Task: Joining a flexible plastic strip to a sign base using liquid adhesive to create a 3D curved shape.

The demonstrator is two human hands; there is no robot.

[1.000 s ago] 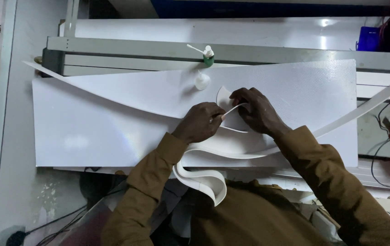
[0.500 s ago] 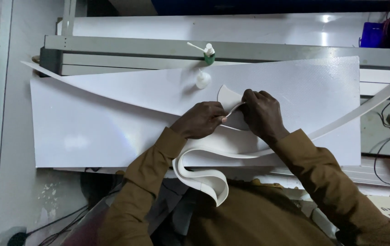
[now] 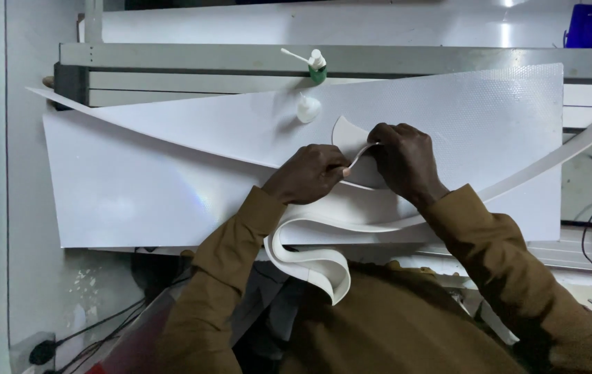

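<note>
White flexible strip (image 3: 372, 225): 1 item, head view. I log it running long-axis left to right across the white sheet (image 3: 137, 180), its near end looped in a fold at the sheet's front edge, its far end bent up to the hands. Left hand (image 3: 308, 173): fingers closed, pinching the strip's upturned end. Right hand (image 3: 400, 158): fingers curled shut on the same end, touching the left; both equally near. Beyond: 2 small white glue bottles (image 3: 308, 109).
</note>
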